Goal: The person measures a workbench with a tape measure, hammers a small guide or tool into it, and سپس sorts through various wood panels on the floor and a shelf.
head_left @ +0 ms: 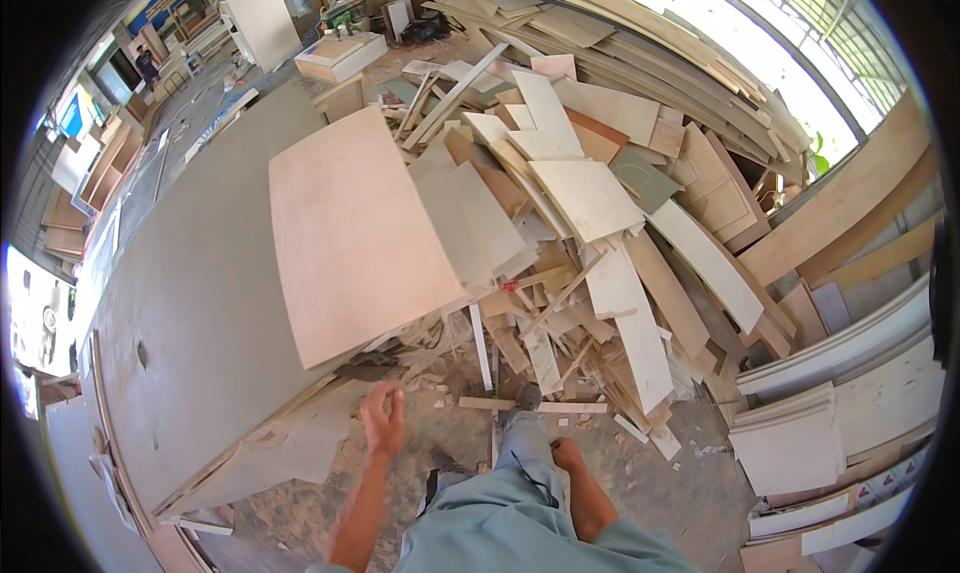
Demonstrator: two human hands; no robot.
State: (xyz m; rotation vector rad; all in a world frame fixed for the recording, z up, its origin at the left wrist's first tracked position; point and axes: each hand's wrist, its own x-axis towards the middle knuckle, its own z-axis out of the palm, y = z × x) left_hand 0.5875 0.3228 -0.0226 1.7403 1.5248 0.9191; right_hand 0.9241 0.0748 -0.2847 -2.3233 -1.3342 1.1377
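My left hand (382, 420) hangs in the air with fingers apart, holding nothing, just below the near edge of a tan plywood panel (350, 233). That panel lies tilted on a big grey board (190, 303). My right hand (567, 455) is low by my right leg in light blue trousers (510, 513), fingers curled; nothing shows in it. My shoe (522, 400) stands on a wood strip (530, 406) on the floor.
A heap of offcut boards and strips (580, 233) fills the floor ahead and to the right. Long planks (640, 53) lean at the back. White panels (800, 433) are stacked at the right. A white cabinet (262, 18) and a person (147, 66) are far off.
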